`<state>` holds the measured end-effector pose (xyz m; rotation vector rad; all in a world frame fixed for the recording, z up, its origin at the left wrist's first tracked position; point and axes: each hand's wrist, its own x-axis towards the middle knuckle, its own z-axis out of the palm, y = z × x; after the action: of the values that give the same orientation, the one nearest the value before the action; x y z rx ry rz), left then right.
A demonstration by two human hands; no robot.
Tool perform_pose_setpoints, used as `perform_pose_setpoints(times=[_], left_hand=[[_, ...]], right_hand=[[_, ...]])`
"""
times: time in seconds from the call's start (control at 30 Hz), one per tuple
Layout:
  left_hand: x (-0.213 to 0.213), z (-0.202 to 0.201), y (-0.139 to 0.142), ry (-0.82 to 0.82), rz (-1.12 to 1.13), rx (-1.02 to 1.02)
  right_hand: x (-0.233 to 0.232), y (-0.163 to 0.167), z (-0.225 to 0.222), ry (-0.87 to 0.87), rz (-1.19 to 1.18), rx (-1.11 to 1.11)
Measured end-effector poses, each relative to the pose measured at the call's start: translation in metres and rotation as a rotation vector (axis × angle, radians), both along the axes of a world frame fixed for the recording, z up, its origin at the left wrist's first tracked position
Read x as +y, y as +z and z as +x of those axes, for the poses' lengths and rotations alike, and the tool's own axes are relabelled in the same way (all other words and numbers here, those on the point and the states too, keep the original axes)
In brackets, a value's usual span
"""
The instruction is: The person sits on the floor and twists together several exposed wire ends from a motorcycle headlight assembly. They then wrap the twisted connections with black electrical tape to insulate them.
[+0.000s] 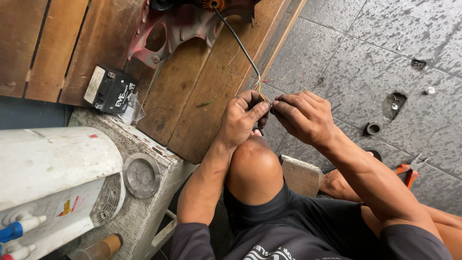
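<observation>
My left hand (242,119) and my right hand (303,117) meet fingertip to fingertip above my raised knee (253,166). Both pinch the bare end of a thin black cable (239,44) with yellow and pale strands showing at the tips. The cable runs up and left to a red, worn metal part (180,26) lying on a wooden platform (202,91). A copper-coloured winding (213,4) sits at the top of that part. The wire ends themselves are mostly hidden by my fingers.
A small black battery (110,90) rests on the wood at left. A white water dispenser (53,178) and a round metal lid (141,175) stand on a rough cabinet. Orange-handled pliers (409,171) and a black rubber ring (372,128) lie on the grey tiled floor.
</observation>
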<state>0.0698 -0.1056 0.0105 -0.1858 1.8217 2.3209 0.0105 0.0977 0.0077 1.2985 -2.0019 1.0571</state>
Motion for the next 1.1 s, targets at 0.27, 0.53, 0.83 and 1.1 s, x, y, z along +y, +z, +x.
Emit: perform_pose_setpoints(times=[0.27,0.53,0.83,1.1], left_hand=[[0.005,0.002,0.013,-0.015,-0.265,0.044],[0.001,0.001,0.003,-0.002,0.076,-0.075],[0.000,-0.001,0.003,-0.027,0.022,-0.019],[0.008,0.002,0.015,-0.024,-0.276,0.085]], right_hand=[[-0.005,-0.014,0.016,-0.024,-0.077,-0.803],[0.001,-0.015,0.009,0.202,-0.216,-0.932],[0.004,0.004,-0.001,-0.004,0.018,0.037],[-0.005,-0.020,0.014,0.244,-0.312,-1.433]])
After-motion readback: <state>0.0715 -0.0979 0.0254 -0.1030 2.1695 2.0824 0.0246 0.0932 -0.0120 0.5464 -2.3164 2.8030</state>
